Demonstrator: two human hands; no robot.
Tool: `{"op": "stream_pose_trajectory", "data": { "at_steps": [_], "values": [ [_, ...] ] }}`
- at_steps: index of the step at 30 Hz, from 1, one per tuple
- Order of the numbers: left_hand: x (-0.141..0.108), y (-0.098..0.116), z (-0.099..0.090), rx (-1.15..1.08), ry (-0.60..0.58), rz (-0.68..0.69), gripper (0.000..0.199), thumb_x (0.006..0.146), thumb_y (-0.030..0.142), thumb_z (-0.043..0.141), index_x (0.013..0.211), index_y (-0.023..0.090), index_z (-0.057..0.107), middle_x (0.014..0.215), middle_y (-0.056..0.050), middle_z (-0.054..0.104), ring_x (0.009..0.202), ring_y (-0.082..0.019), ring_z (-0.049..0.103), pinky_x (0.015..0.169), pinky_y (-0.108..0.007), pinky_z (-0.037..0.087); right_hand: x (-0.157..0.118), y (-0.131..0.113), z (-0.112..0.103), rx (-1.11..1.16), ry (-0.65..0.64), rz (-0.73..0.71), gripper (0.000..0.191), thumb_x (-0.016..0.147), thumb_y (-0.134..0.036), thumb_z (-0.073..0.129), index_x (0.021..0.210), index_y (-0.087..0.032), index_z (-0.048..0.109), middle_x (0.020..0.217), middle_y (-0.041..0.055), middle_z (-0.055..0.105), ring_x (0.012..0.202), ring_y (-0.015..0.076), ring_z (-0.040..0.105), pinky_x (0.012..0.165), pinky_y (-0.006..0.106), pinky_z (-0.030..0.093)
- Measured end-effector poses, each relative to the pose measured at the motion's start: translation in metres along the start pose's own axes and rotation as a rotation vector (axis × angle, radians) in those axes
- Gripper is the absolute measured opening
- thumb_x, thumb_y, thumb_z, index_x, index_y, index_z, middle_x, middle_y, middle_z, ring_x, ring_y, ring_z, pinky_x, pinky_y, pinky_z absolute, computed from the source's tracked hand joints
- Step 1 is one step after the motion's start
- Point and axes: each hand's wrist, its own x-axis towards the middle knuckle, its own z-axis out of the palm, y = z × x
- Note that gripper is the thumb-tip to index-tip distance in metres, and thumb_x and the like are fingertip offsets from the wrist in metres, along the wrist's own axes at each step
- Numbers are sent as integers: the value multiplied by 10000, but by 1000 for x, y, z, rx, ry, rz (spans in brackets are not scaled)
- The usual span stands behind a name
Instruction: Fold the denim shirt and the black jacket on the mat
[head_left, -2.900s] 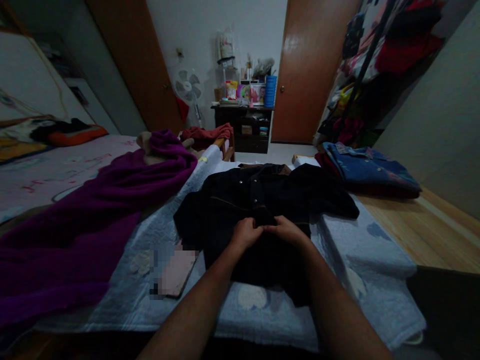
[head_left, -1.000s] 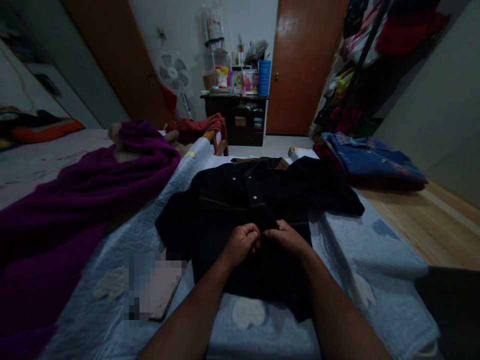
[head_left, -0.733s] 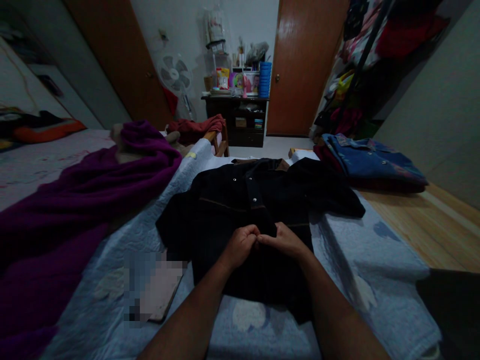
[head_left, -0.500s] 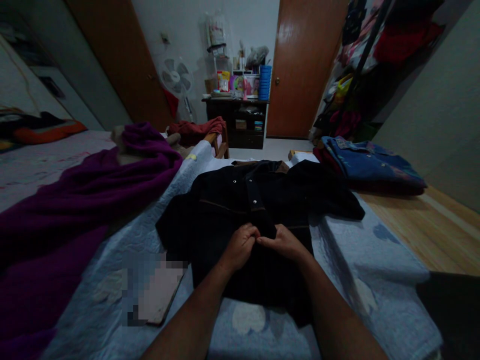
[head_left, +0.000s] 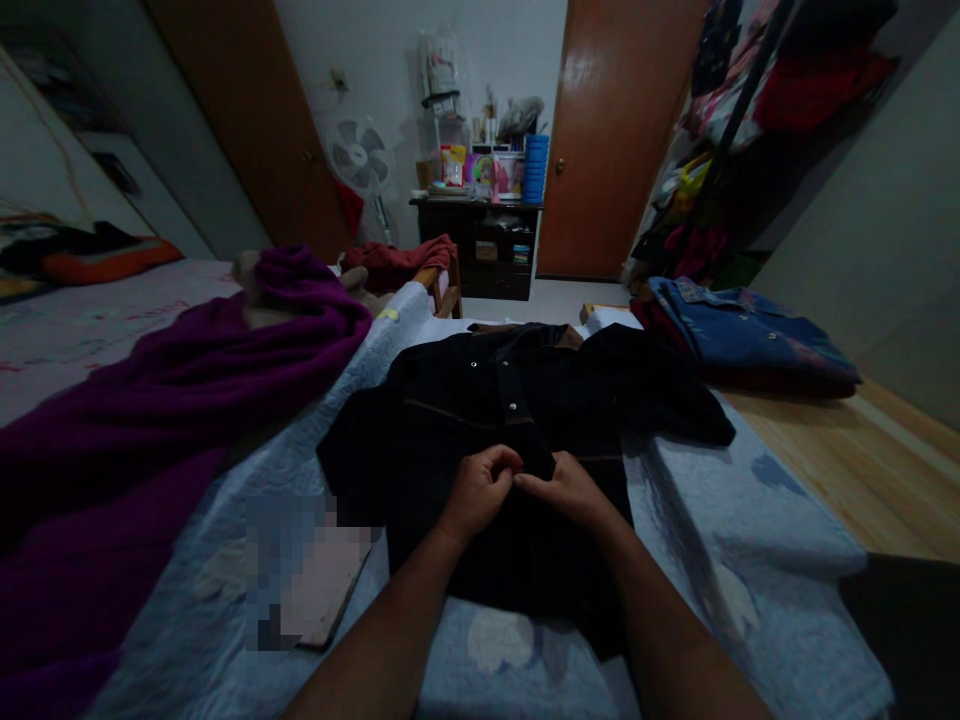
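Observation:
A black jacket point(head_left: 450, 420) with metal snap buttons and brown trim lies spread out, its collar pointing away from me. Both my hands meet at its front placket, just below the visible snaps. My left hand point(head_left: 484, 490) pinches the placket edge between thumb and fingers. From the other side, my right hand point(head_left: 566, 485) grips the same strip, its thumb nearly touching the left one. Whatever snap lies between the fingertips is hidden.
The jacket lies on a pale blue quilt point(head_left: 675, 520). A purple blanket point(head_left: 172, 400) heaps at left, near a blurred flat object point(head_left: 322, 590). Folded clothes with a blue denim garment point(head_left: 750, 320) sit at right. A fan point(head_left: 361, 155) and dark cabinet point(head_left: 472, 250) stand behind.
The view has shifted slightly. My left fingers have lifted and curled a little at the placket; my right hand keeps nearly the same hold. The jacket lies as before.

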Motion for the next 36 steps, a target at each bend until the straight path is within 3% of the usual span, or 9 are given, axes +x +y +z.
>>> {"op": "stream_pose_trajectory", "data": {
  "at_steps": [6, 13, 19, 28, 36],
  "values": [
    [0, 3, -1, -65, -2, -15, 264, 692, 61, 440, 787, 180, 655, 784, -6, 682, 761, -142, 635, 727, -244, 481, -2, -2, -2, 19, -33, -38, 302, 753, -425, 632, 676, -133, 624, 586, -38, 466, 543, 87, 407, 493, 199, 298],
    [2, 4, 2, -105, 115, -41, 220, 718, 85, 443, 793, 178, 628, 756, 3, 650, 716, -133, 626, 683, -238, 489, -3, -1, -3, -8, -36, -60, 253, 780, -381, 584, 698, -144, 613, 609, -39, 445, 564, 88, 390, 511, 201, 289],
    [3, 2, 0, -20, 169, -28, 214, 735, 88, 463, 801, 186, 641, 789, 0, 663, 769, -138, 620, 733, -244, 474, -3, 1, -4, -12, -43, -29, 290, 764, -393, 573, 601, -164, 502, 579, -49, 356, 542, 80, 324, 486, 204, 247],
    [4, 8, -1, 57, 192, -1, 164, 791, 125, 480, 819, 189, 629, 842, -10, 640, 835, -149, 603, 789, -265, 454, -4, -4, -4, 42, -71, 3, 272, 757, -404, 597, 658, -157, 539, 623, -34, 421, 576, 92, 369, 494, 200, 288],
    [6, 4, 0, -19, 197, -13, 217, 821, 191, 540, 1027, 186, 605, 1031, -50, 649, 983, -181, 599, 876, -309, 458, -6, -12, -12, 77, -154, 73, 417, 798, -561, 551, 719, -153, 583, 623, -25, 492, 565, 105, 416, 507, 220, 319]
  ]
}}
